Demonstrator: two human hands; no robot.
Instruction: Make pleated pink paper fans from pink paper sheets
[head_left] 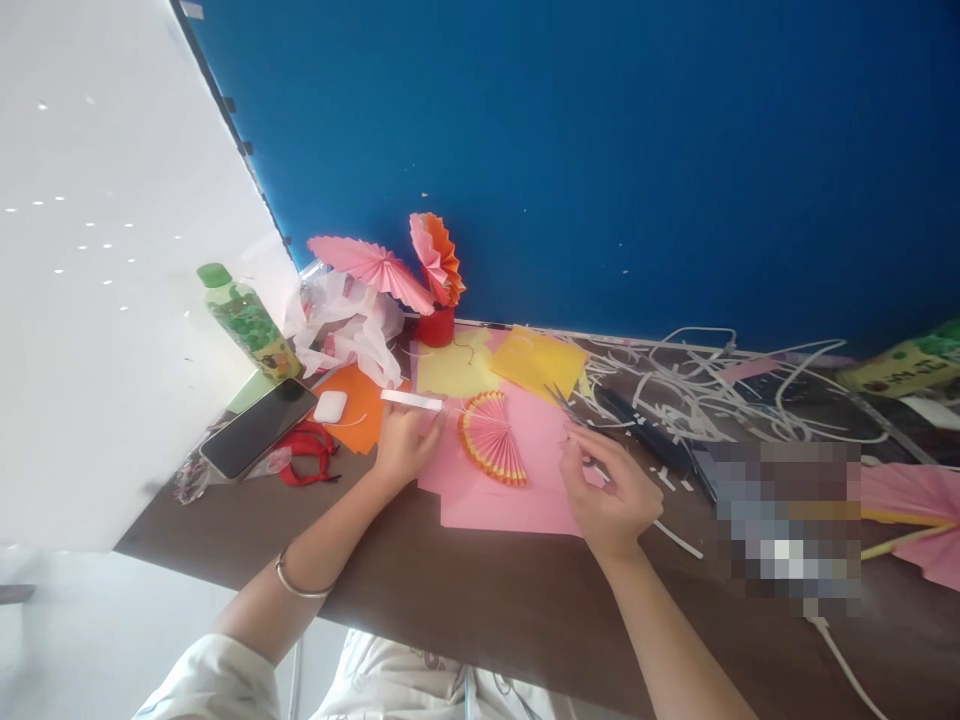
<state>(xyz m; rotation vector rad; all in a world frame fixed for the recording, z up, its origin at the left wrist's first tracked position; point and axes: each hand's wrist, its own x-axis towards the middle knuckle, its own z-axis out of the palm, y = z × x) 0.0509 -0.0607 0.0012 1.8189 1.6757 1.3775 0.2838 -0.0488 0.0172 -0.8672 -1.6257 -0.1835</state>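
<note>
My left hand (409,445) is closed on a white roll of tape (411,400), seen edge-on. A thin pale strip seems to run from it toward the pleated paper fan (491,440). That fan is pink with a yellow and orange edge and lies half spread on pink paper sheets (487,510). To the right of the fan, my right hand (611,490) is closed around a pair of scissors (559,397), blades pointing up and left. The fingers partly hide the scissor handles.
Behind stand finished paper fans (375,265) in a red holder (436,327). At left are a plastic bag (352,320), green-capped bottle (247,320), phone (259,430) and white case (330,406). White paper strips and cables (697,390) clutter the right.
</note>
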